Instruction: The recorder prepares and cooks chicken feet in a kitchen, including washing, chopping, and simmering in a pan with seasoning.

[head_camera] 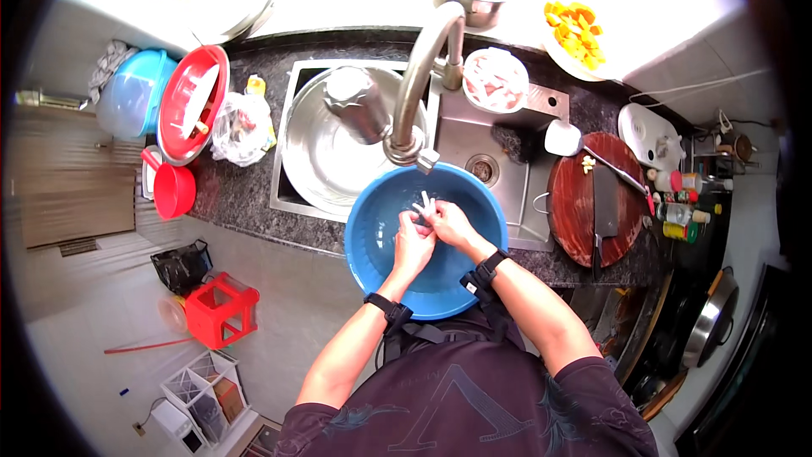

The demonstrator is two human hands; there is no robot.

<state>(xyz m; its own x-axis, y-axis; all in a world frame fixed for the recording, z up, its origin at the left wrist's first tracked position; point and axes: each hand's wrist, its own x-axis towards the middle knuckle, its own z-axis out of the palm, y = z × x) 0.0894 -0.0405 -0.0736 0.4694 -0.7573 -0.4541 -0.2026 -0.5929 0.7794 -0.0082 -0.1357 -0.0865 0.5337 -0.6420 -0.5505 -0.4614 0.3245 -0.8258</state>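
A blue plastic basin [368, 273] stands at the front edge of the sink, with what looks like water inside. Over it, my left hand [413, 244] and my right hand [453, 225] meet, fingers bent together around small whitish pieces of food [425, 202]. Their exact kind cannot be told. Beyond the basin rises a curved metal faucet [422, 63]. Behind the right sink bowl, a white bowl [495, 80] holds similar pale pieces.
Left of the basin, a large steel bowl [317, 165] sits in the sink. A cleaver [606, 206] and a long-handled white spatula [563, 138] lie on the round wooden chopping board [571, 222] at right. A red stool [222, 311] stands on the floor.
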